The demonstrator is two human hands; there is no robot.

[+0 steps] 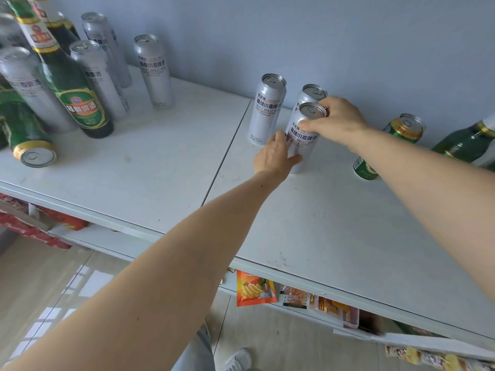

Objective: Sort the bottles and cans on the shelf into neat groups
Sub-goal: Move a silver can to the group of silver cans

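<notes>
Three tall silver cans stand near the back wall on the white shelf [160,167]. Both hands are on the front silver can [305,141]: my right hand [338,120] grips its top rim and my left hand [276,156] wraps its lower side. Behind it stands a second silver can [312,93], and to its left a third silver can [266,108]. A green can [401,129] stands to the right, partly behind my right forearm. At the far left are several more silver cans [154,70] and a green bottle [69,84].
A green can [29,145] lies on its side at the left edge. Another green bottle [468,141] is at the far right. Snack packets [254,290] hang on the shelf below. Floor tiles and a shoe show at the bottom.
</notes>
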